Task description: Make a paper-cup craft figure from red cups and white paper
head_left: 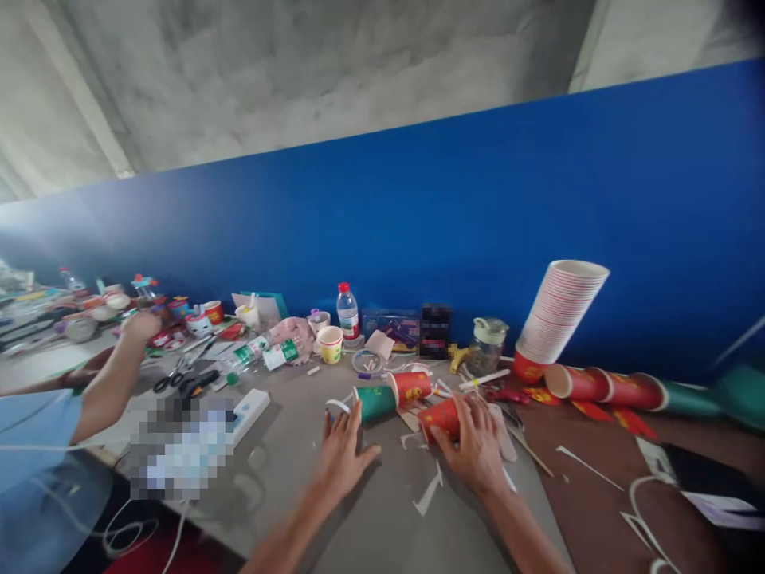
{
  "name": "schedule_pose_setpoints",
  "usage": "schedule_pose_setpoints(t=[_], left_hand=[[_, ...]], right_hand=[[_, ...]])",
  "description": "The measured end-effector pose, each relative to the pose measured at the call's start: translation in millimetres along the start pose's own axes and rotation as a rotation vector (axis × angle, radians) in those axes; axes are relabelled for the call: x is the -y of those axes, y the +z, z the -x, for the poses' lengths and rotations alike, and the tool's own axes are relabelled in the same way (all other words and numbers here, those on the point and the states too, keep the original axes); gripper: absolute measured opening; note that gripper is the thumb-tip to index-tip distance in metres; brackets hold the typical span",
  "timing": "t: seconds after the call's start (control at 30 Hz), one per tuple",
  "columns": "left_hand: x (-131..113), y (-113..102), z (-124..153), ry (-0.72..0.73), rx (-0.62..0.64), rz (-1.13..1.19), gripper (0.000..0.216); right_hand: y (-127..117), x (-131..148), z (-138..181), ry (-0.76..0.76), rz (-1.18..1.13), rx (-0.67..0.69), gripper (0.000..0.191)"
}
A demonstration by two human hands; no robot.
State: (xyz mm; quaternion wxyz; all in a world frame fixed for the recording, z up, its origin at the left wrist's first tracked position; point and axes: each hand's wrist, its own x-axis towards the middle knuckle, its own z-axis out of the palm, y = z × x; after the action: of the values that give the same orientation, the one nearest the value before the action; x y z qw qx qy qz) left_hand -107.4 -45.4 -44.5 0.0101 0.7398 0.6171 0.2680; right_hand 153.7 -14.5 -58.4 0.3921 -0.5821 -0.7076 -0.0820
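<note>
Hands low on the grey table (370, 518). Risk, as judged: the red paper cup (441, 416) lies on its side, so a hard press could crush it or roll it away. Right hand (475, 446) half-curled, gripping that cup. Left hand (343, 454) flat, fingers spread, empty, fingertips just short of the green paper cup (376, 401).

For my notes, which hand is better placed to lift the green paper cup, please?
Probably left hand: fingers nearly touch the green paper cup; right hand is on a red paper cup.
</note>
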Motion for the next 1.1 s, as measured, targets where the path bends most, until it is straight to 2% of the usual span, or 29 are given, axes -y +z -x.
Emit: schedule_pose_setpoints(t=[0.1, 0.2, 0.37, 0.53, 0.67, 0.93, 1.1], left_hand=[[-0.1, 24.7, -31.0, -0.038, -0.093, 0.108, 0.058], [-1.1, 42.8, -49.9, -0.117, -0.187, 0.178, 0.051], [2.8, 53.6, -61.7, -0.121, -0.277, 0.281, 0.048], [6.5, 62.2, -64.3, -0.125, -0.328, 0.381, 0.052], [5.6, 61.9, -61.9, -0.106, -0.367, 0.400, 0.049], [4.9, 43.8, -56.1, -0.122, -0.410, 0.419, 0.046], [1.4, 37.5, -54.7, -0.141, -0.381, 0.418, 0.047]], right_hand=[[2.0, 0.3, -0.3, 0.006, -0.087, 0.093, 0.063], [3.1, 3.1, 1.3, 0.008, -0.206, 0.099, 0.066], [14.1, 6.7, 6.6, 0.026, -0.267, 0.052, 0.075], [26.9, 6.3, 13.5, -0.004, -0.228, 0.081, 0.080], [25.6, 5.3, 14.0, -0.016, -0.168, 0.077, 0.084], [15.3, 5.8, 12.3, -0.050, -0.106, 0.056, 0.081], [16.5, 5.6, 14.4, -0.050, -0.064, 0.055, 0.081]])
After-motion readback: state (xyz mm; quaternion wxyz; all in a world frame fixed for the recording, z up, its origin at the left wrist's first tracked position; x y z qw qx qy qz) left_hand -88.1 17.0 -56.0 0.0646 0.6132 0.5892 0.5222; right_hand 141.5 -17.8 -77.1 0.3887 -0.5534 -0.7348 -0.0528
